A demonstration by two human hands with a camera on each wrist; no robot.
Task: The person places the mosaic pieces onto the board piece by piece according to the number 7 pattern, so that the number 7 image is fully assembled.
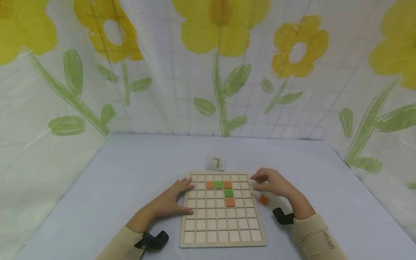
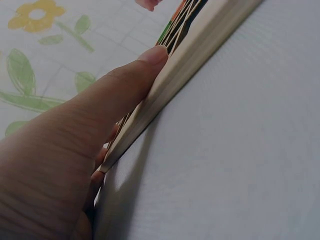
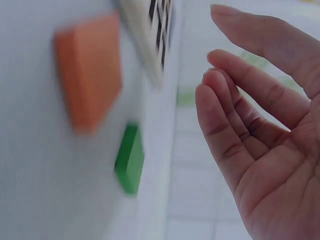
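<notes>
A square wooden grid board (image 1: 222, 235) lies flat on the table. Its upper cells hold several tiles: an orange tile (image 1: 210, 185) and a green tile (image 1: 219, 185) among them. My left hand (image 1: 165, 202) rests on the board's left edge with fingers and thumb spread; the left wrist view has the thumb (image 2: 127, 80) on the rim. Just past the right edge hovers my right hand (image 1: 274, 183), its fingers loosely bent with nothing between them. Below it on the table are a loose orange tile (image 3: 95, 72) and a loose green tile (image 3: 131, 160), the green one mostly hidden in the head view.
Behind the board lies a small card (image 1: 215, 163) printed with a grid pattern. A white cloth with painted flowers (image 1: 221, 72) hangs along the table's back and sides. Both wrists carry black camera mounts (image 1: 156, 241).
</notes>
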